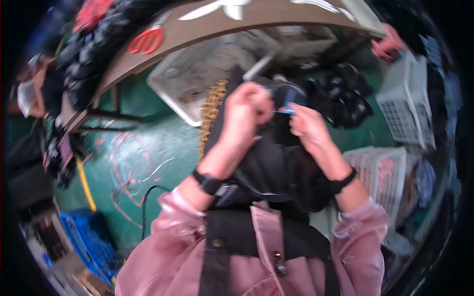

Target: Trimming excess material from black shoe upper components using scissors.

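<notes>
Both my hands are raised in front of my chest over a black garment [269,163] with a gold chain strap [210,111] hanging down its left side. My left hand [249,111] is closed on the upper edge of the black garment. My right hand [308,126] pinches a small blue-tipped tool or tag [286,111] against the same spot, fingertips nearly touching the left hand. What exactly lies between the fingers is blurred. I wear pink sleeves and black wristbands.
A brown table edge [197,29] curves across the top with red-handled scissors [147,39] on it. White mesh baskets stand at centre back [190,74], right [407,103] and lower right [387,170]. A heap of black items [345,96] lies right; a blue crate [91,241] lower left.
</notes>
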A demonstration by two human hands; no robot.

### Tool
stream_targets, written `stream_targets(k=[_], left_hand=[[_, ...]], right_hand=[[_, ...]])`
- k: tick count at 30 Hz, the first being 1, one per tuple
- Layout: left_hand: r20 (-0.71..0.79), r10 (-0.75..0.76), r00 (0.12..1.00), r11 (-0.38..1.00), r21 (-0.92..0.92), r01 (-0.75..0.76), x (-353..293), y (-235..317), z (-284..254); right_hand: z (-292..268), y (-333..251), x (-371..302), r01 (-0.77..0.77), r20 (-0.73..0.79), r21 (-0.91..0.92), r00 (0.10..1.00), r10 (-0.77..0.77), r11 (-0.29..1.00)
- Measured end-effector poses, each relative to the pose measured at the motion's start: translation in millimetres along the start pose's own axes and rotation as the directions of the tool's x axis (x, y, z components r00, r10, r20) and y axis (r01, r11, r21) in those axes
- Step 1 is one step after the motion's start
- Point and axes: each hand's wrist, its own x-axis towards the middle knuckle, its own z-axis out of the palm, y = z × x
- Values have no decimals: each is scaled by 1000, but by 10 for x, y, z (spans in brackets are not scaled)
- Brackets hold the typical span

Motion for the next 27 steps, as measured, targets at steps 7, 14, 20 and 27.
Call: stream_targets(k=[7, 14, 20, 27], left_hand=[[-5, -37, 999, 978, -207, 35, 110, -116, -322], [214, -134, 968, 916, 399, 38, -183, -296, -286], [183, 41, 982, 769, 621, -148, -170, -349, -248], [-58, 23, 998, 928, 372, 0, -158, -344, -231]], right_hand=[[178, 103, -37, 12, -88, -84, 996, -19, 996], [163, 176, -73, 88, -139, -166, 984, -111, 982], [193, 261, -116, 60, -121, -208, 989, -86, 976], [294, 353, -204, -45, -107, 52, 993, 50, 998]])
